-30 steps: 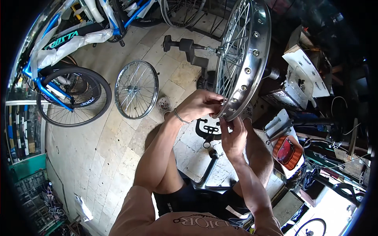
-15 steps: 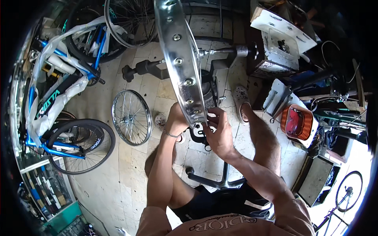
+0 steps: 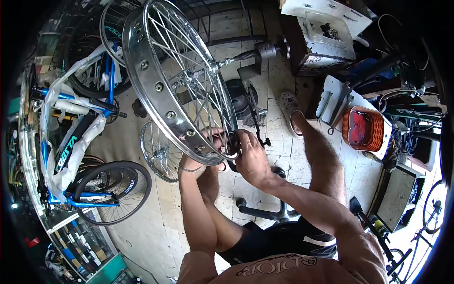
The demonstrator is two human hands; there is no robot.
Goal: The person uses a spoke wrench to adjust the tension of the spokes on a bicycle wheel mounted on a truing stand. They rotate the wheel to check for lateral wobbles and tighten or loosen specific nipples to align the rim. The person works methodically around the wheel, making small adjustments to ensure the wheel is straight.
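Note:
A chrome spoked wheel [image 3: 161,87] is held by its axle in a wheel truing stand [image 3: 257,54], tilted across the middle of my view. My left hand [image 3: 214,137] reaches behind the rim's lower end; its fingers curl among the spokes, partly hidden by the rim. On the other side, my right hand [image 3: 253,156] has its fingers bent together at the rim's right edge. Between the two hands is a small dark piece, too covered to name. Nipple heads line the rim's outer face. Below it stands a black base with feet [image 3: 279,213].
A second chrome wheel [image 3: 158,151] lies on the tiled floor at left. Beyond it are a blue bicycle frame [image 3: 113,85] in wrapping and a black-tyred wheel [image 3: 142,189]. At right, an orange basket [image 3: 363,128] and wrenches [image 3: 341,111] rest on a white board.
The wheel's near side has swung left in my view, baring its spokes. My view has shifted and turned. Both hands stay at the rim's lower end.

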